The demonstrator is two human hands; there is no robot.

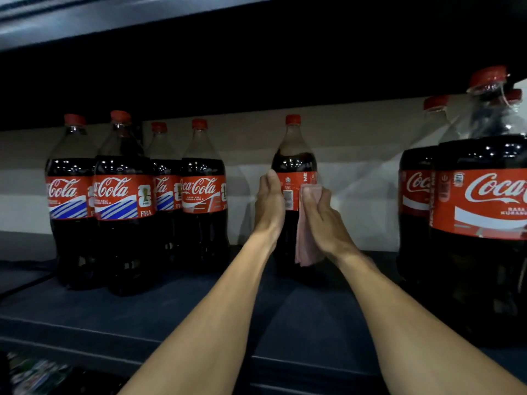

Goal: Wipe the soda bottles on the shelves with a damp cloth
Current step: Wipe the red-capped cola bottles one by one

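A lone cola bottle (pixel 293 158) with a red cap and red label stands upright mid-shelf. My left hand (pixel 269 202) grips its left side at label height. My right hand (pixel 320 216) presses a folded pink cloth (pixel 303 240) against the bottle's right side, fingers straight over the cloth. The cloth hangs down along the lower half of the bottle. Both forearms reach in from the bottom of the view.
Several cola bottles (pixel 122 195) stand grouped at the left of the dark blue shelf (pixel 176 309). More large bottles (pixel 482 212) crowd the right, close to the camera. Another shelf (pixel 85 18) overhangs above. Coloured packages (pixel 34 374) show below at the lower left.
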